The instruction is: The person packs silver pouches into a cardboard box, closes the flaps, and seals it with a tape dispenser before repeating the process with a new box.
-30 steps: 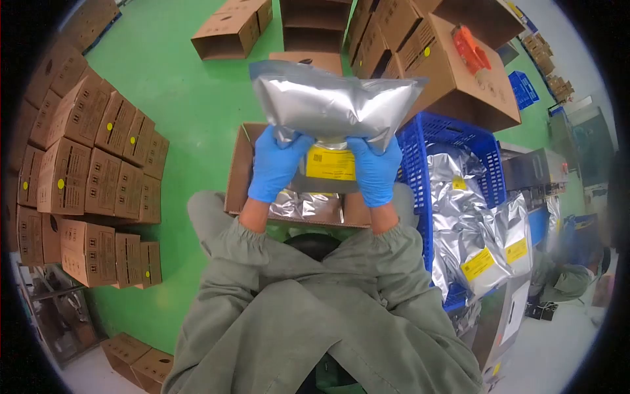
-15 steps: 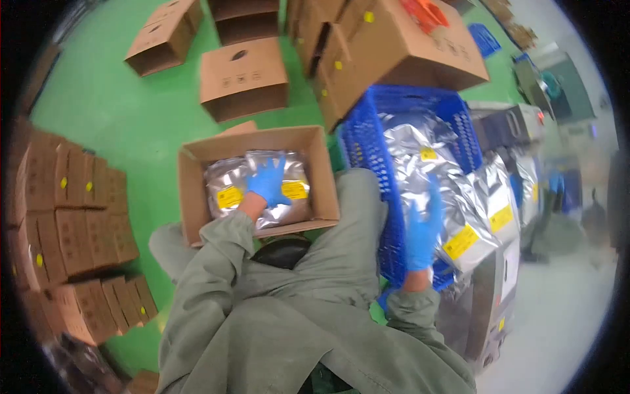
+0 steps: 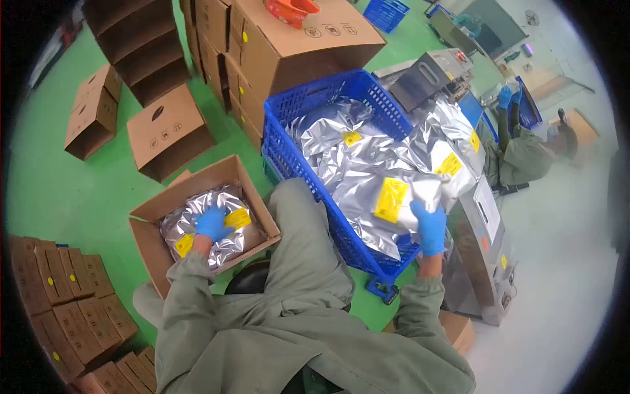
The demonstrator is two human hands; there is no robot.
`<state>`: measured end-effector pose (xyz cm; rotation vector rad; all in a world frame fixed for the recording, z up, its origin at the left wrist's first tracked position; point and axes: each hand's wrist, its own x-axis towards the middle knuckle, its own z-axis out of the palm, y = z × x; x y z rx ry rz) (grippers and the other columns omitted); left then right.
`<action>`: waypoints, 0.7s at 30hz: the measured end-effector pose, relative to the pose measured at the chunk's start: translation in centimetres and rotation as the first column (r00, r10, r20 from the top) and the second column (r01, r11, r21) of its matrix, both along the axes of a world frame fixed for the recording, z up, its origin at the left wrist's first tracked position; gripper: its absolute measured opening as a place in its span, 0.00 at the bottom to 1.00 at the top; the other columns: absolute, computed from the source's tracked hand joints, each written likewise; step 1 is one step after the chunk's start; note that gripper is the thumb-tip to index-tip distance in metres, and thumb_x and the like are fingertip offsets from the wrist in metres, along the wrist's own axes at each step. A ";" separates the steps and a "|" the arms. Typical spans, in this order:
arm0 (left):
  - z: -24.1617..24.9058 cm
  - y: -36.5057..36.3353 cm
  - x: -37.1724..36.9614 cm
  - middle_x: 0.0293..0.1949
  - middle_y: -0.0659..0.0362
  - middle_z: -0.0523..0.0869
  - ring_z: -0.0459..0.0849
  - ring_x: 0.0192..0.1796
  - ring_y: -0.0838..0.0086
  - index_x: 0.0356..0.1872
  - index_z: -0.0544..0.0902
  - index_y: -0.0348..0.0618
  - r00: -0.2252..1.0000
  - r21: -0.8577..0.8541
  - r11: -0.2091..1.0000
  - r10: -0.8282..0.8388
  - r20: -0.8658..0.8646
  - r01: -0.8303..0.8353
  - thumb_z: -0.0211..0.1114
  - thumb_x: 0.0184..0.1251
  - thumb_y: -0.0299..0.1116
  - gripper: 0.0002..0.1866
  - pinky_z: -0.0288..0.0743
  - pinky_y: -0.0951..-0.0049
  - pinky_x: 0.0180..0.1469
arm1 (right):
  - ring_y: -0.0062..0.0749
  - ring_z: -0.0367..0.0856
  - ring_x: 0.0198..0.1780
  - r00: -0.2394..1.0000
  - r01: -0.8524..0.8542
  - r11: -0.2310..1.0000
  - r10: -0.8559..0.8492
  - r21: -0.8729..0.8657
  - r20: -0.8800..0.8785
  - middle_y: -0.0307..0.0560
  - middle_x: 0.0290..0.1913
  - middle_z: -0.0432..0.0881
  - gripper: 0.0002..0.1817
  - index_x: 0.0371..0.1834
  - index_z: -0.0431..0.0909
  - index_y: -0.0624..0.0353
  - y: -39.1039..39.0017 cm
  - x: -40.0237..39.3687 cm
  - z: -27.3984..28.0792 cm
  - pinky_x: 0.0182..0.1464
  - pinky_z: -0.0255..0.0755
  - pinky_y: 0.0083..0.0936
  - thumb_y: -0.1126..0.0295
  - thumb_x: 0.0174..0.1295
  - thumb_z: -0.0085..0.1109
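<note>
My left hand [image 3: 213, 224], in a blue glove, lies with fingers spread on silver foil bags inside an open cardboard box [image 3: 149, 257]. Yellow labels show on those bags, one on each side of the hand. Over to the right, my gloved right hand [image 3: 431, 230] grips the near edge of a silver foil bag [image 3: 392, 199] with a large yellow label. That bag rests over others heaped in a blue plastic crate [image 3: 287, 154]; part of its edge is hidden by the fingers.
Empty-looking cartons [image 3: 167, 131] lie on the green floor ahead. Stacked boxes [image 3: 75, 289] stand at the left. A large carton [image 3: 308, 56] bears an orange object [image 3: 292, 10]. Beyond the crate are a grey machine [image 3: 469, 246] and another person [image 3: 525, 157] wearing gloves.
The view has swung toward the right. My right hand, blurred over the crate before, now has hold of a bag's edge. My left hand stays on the bags in the box.
</note>
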<state>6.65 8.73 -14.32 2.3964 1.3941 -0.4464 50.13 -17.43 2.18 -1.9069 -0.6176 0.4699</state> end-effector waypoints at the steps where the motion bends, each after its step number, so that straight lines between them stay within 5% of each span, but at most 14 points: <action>1: 2.4 -0.4 0.5 0.68 0.46 0.62 0.63 0.68 0.48 0.70 0.63 0.50 0.981 -0.204 0.977 0.091 0.173 -0.055 0.80 0.37 0.53 0.55 0.64 0.44 0.61 | 0.29 0.81 0.45 0.963 -0.100 0.995 0.091 0.026 0.253 0.43 0.46 0.83 0.25 0.54 0.76 0.69 1.4 -2.7 1.6 0.50 0.74 0.25 0.66 0.56 0.70; 3: 7.8 -1.4 1.6 0.52 0.46 0.84 0.82 0.54 0.61 0.60 0.78 0.41 0.835 -0.577 0.815 0.350 0.424 -0.048 0.75 0.51 0.43 0.34 0.76 0.70 0.54 | 0.28 0.81 0.45 0.969 -0.124 0.989 0.104 0.075 0.222 0.43 0.46 0.83 0.25 0.53 0.76 0.69 4.0 -9.4 7.0 0.49 0.74 0.24 0.67 0.56 0.71; 5: 11.5 -5.7 2.4 0.41 0.52 0.88 0.85 0.43 0.68 0.53 0.81 0.36 0.596 -0.689 0.665 0.439 0.672 0.287 0.73 0.54 0.36 0.25 0.78 0.70 0.47 | 0.27 0.80 0.45 0.972 -0.164 0.978 0.139 0.127 0.189 0.43 0.45 0.83 0.25 0.53 0.76 0.68 6.3 -14.1 7.5 0.49 0.74 0.23 0.68 0.55 0.72; 6: 13.6 -7.5 3.3 0.49 0.54 0.84 0.82 0.51 0.70 0.58 0.77 0.38 0.336 -0.669 0.636 0.579 0.743 0.384 0.71 0.57 0.34 0.27 0.75 0.72 0.53 | 0.26 0.79 0.47 0.983 -0.175 0.937 0.147 0.304 0.112 0.44 0.47 0.82 0.23 0.53 0.76 0.68 7.2 -16.2 7.0 0.50 0.73 0.23 0.70 0.56 0.71; 8: 14.3 -9.0 5.2 0.58 0.55 0.80 0.78 0.59 0.73 0.62 0.74 0.39 0.021 -0.603 0.661 0.666 0.746 0.446 0.69 0.60 0.32 0.28 0.72 0.75 0.59 | 0.25 0.78 0.51 0.969 -0.173 0.861 0.237 0.479 -0.076 0.45 0.49 0.81 0.23 0.55 0.75 0.68 8.6 -20.2 5.7 0.52 0.72 0.23 0.73 0.57 0.68; 9: 12.3 -8.3 6.3 0.57 0.56 0.80 0.78 0.59 0.72 0.63 0.72 0.38 -0.132 -0.643 0.705 0.698 0.703 0.300 0.68 0.61 0.31 0.28 0.71 0.74 0.59 | 0.26 0.77 0.52 0.935 -0.188 0.851 0.308 0.491 -0.175 0.45 0.51 0.80 0.24 0.57 0.73 0.68 9.1 -21.6 4.3 0.55 0.71 0.23 0.75 0.58 0.67; 11: 12.9 -6.5 5.0 0.56 0.56 0.81 0.78 0.59 0.71 0.63 0.71 0.38 -0.327 -0.674 0.730 0.669 0.668 0.117 0.67 0.62 0.30 0.28 0.71 0.72 0.60 | 0.29 0.74 0.57 0.845 -0.427 0.792 0.521 0.437 -0.119 0.48 0.58 0.76 0.26 0.63 0.68 0.70 11.1 -22.3 -0.5 0.59 0.68 0.25 0.74 0.63 0.62; 13: 16.0 -6.1 2.2 0.46 0.58 0.85 0.83 0.45 0.74 0.52 0.79 0.30 -0.677 -0.714 0.687 0.589 0.442 0.131 0.72 0.54 0.29 0.24 0.76 0.74 0.49 | 0.33 0.67 0.66 0.727 -0.649 0.708 0.685 0.278 -0.047 0.52 0.66 0.68 0.33 0.71 0.59 0.71 13.4 -22.8 -2.4 0.67 0.61 0.28 0.72 0.65 0.60; 14: 14.7 -5.1 0.6 0.39 0.56 0.88 0.86 0.39 0.72 0.46 0.82 0.31 -0.662 -0.714 0.695 0.498 0.560 -0.082 0.73 0.53 0.34 0.21 0.79 0.70 0.43 | 0.35 0.59 0.72 0.729 -0.503 0.747 0.637 0.435 -0.251 0.56 0.72 0.60 0.37 0.74 0.51 0.72 13.8 -23.6 -1.6 0.72 0.55 0.30 0.71 0.65 0.58; 15: 13.3 -4.8 -1.9 0.39 0.56 0.88 0.86 0.39 0.72 0.46 0.82 0.31 -0.675 -0.706 0.700 0.471 0.569 -0.107 0.73 0.53 0.34 0.21 0.79 0.70 0.43 | 0.34 0.54 0.75 0.742 -0.568 0.722 0.657 0.394 -0.135 0.51 0.75 0.57 0.38 0.76 0.46 0.69 15.7 -22.9 -4.4 0.74 0.49 0.28 0.77 0.64 0.52; 17: 12.8 -4.1 -6.5 0.35 0.54 0.88 0.86 0.37 0.72 0.42 0.84 0.31 0.104 -0.374 0.731 0.516 0.850 -0.570 0.74 0.53 0.38 0.21 0.79 0.67 0.41 | 0.35 0.64 0.71 0.596 -0.801 0.547 0.767 0.242 0.240 0.55 0.71 0.64 0.39 0.73 0.54 0.72 19.7 -23.8 -6.7 0.69 0.61 0.28 0.70 0.61 0.62; 18: 15.4 -5.4 -7.4 0.38 0.51 0.88 0.86 0.41 0.73 0.41 0.85 0.33 0.259 -0.316 0.796 0.496 0.829 -0.516 0.74 0.53 0.42 0.21 0.78 0.68 0.44 | 0.35 0.64 0.71 0.589 -0.806 0.536 0.770 0.251 0.246 0.55 0.71 0.64 0.39 0.73 0.54 0.72 21.8 -24.6 -7.9 0.69 0.61 0.28 0.70 0.61 0.62; 20: 15.2 -6.9 -8.7 0.34 0.58 0.86 0.83 0.37 0.78 0.44 0.83 0.36 0.158 -0.431 0.837 0.502 0.850 -0.338 0.71 0.57 0.38 0.18 0.77 0.74 0.39 | 0.31 0.75 0.61 0.086 -0.905 0.299 0.825 0.303 -0.558 0.50 0.60 0.77 0.29 0.63 0.70 0.71 24.2 -28.0 -7.5 0.61 0.70 0.25 0.69 0.59 0.64; 21: 15.0 -7.8 -9.1 0.33 0.61 0.85 0.82 0.35 0.80 0.46 0.82 0.36 0.056 -0.544 0.796 0.576 0.815 -0.266 0.70 0.59 0.36 0.17 0.76 0.76 0.37 | 0.24 0.82 0.44 -0.082 -0.640 0.459 0.757 0.617 -0.648 0.42 0.45 0.85 0.20 0.50 0.81 0.68 22.0 -30.0 -6.3 0.51 0.75 0.22 0.68 0.56 0.68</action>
